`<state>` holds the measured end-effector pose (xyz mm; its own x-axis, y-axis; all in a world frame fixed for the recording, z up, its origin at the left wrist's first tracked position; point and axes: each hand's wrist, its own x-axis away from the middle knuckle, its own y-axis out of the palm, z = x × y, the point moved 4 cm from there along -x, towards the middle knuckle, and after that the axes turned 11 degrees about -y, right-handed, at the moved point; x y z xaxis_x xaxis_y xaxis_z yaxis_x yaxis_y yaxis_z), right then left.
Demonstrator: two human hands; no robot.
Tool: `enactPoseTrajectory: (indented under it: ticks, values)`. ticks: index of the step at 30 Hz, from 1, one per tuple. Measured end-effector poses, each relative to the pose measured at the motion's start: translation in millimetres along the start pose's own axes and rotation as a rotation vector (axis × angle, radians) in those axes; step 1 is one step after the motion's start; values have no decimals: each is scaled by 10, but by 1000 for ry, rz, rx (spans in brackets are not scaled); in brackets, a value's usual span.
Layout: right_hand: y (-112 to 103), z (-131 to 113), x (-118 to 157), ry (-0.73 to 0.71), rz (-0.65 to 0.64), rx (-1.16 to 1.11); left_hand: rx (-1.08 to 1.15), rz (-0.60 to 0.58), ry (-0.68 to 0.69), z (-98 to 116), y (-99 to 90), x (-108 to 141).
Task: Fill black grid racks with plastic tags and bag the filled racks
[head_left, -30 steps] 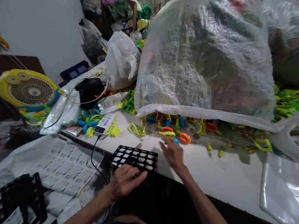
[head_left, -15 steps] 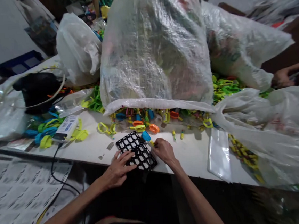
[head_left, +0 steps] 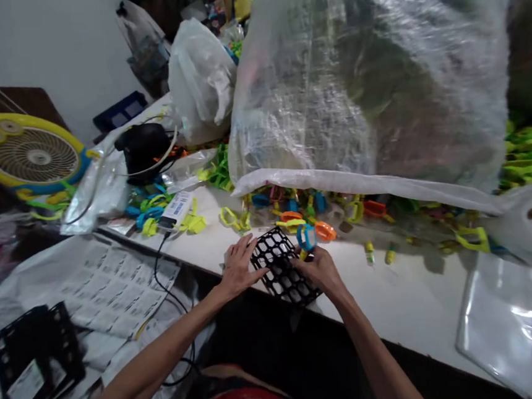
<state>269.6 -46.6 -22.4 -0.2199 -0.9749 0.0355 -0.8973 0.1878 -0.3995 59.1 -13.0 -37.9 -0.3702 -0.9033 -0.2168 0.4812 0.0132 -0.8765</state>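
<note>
Two hands are at one black grid panel [head_left: 281,265] on the white table [head_left: 396,300]; the panel lies between them, its near corner at the table's front edge; its long axis runs obliquely, far end toward the left, near end toward the right.

Left hand [head_left: 239,267]: at the panel's left side, fingers extended along the rim, thumb spread apart from them and reaching to the panel; no clenched grasp is seen, only contact at the edge.

Right hand [head_left: 321,270]: at the panel's right side, fingers bent and drawn together; it appears to pinch a blue ring piece [head_left: 305,237] by its yellow end; the fingertips are partly hidden, so the exact contact cannot be told.

Governing relation: the blue ring lies on the far side of the right hand's pinch, beside the panel's upper right edge, its yellow end directed back toward the fingers; the right hand is plainly the nearer, the left being across the panel.

Surroundings: an orange ring piece [head_left: 325,231] lies just right of the blue one; two small yellow-capped pieces [head_left: 370,252] are farther right; a large translucent bag [head_left: 363,91] stands behind.
</note>
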Motion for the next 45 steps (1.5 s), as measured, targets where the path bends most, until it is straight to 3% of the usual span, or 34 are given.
enactPoseTrajectory:
  ticks: [5,13,24,28,32,35,37,40,43,45]
  values:
    - [388,-280,-199,8,-124,-43,85,94,-57,-155,-101,-40]
    - [844,-348,-372,-29,-116,-118,97,-19,-192,-226,-71,-30]
    - [889,-473,-487,-129,-204,68,149,-71,-229,-214,-74,-48]
    - [962,-490,-413,-318,-173,295,151,-45,-226,-192,-85,-48]
    - [1026,-532,-326,-332,-168,447,155,-37,-270,-160,-105,-71]
    - [896,-549,-232,-423,-213,333,159,-5,-306,-149,-87,-146]
    - [628,-494,-150,-479,-88,257,174,31,-340,-163,-54,-212]
    - [108,-263,3,-407,172,341,228,76,-363,-197,-21,-249]
    - [-227,-35,152,-309,253,416,298,119,-349,-256,-93,-107]
    - [-261,14,221,-307,264,418,332,150,-341,-335,-207,83]
